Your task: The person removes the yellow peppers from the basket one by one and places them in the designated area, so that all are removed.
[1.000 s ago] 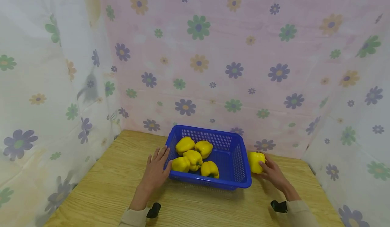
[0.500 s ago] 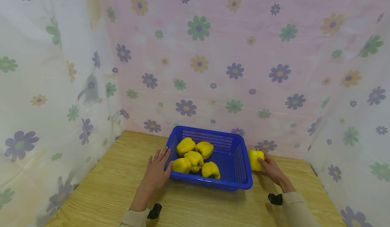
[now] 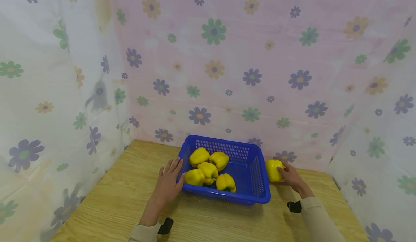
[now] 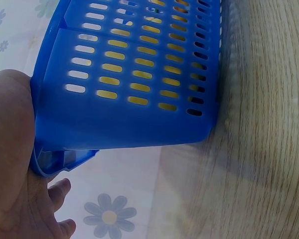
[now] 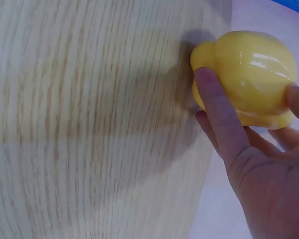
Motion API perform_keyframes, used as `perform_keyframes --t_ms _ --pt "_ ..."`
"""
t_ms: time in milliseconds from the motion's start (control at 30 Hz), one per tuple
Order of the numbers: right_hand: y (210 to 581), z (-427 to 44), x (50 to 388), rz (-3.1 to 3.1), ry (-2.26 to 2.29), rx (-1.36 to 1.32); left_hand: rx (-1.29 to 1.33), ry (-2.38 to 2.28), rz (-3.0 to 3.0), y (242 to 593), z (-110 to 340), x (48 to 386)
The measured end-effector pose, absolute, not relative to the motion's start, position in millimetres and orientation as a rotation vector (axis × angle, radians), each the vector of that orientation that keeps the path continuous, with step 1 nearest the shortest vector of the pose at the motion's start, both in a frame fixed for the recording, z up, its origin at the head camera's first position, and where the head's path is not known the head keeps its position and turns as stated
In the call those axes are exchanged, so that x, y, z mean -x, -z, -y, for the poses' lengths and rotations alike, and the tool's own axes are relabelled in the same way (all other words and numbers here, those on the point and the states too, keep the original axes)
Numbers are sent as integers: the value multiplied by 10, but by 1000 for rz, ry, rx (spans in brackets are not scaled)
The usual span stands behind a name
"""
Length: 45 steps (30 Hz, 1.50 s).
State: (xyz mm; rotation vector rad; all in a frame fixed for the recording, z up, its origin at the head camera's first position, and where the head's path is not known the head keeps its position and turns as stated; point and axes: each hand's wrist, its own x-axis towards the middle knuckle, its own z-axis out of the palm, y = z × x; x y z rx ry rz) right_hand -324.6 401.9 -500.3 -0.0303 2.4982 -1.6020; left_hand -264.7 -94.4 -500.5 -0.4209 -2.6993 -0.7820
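Plainly, the two hands have different work. We see the right hand point(image 3: 292, 178) curled about a yellow pepper point(image 3: 274, 171), just outside the right end of the blue basket point(image 3: 224, 195). In the right wrist view its digits press on more than one side of that fruit; we judge that such a hold suits a round, glossy skin that could slide or roll from a one-sided push. We cannot tell whether the pepper's underside rests on the table point(image 3: 123, 198) or is slightly raised.

The left hand point(image 3: 167, 184) is wide, its fingers loosely straight and spread over the basket's left rim, with the thumb near the front corner. It carries nothing. Our reading is that this touch steadies the light-looking plastic, since the other hand works so close to the opposite wall.

Inside, five more yellow peppers point(image 3: 208, 172) lie at mixed tilts. Four cluster toward the left, touching or nearly so, probably because their rounded sides nestle together; the fifth sits to their right, near the front wall. Beyond it, bare blue floor shows at the right, the part nearest the held pepper.
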Motion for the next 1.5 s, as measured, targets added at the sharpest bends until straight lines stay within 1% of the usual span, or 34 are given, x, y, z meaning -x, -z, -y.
perform_keyframes --t_ms 567,967,1300,1500 --pt "4929 -3970 3289 -2508 1563 -88 415 807 2691 5001 953 2627" --pt "4973 -3988 3280 -2499 1592 -86 408 794 2694 5018 945 2635" --pt "4937 -3986 3260 -2547 1500 -115 415 795 2687 5004 939 2636" --pt "4834 -3971 3212 -2670 1362 -214 416 787 2699 4989 929 2636"
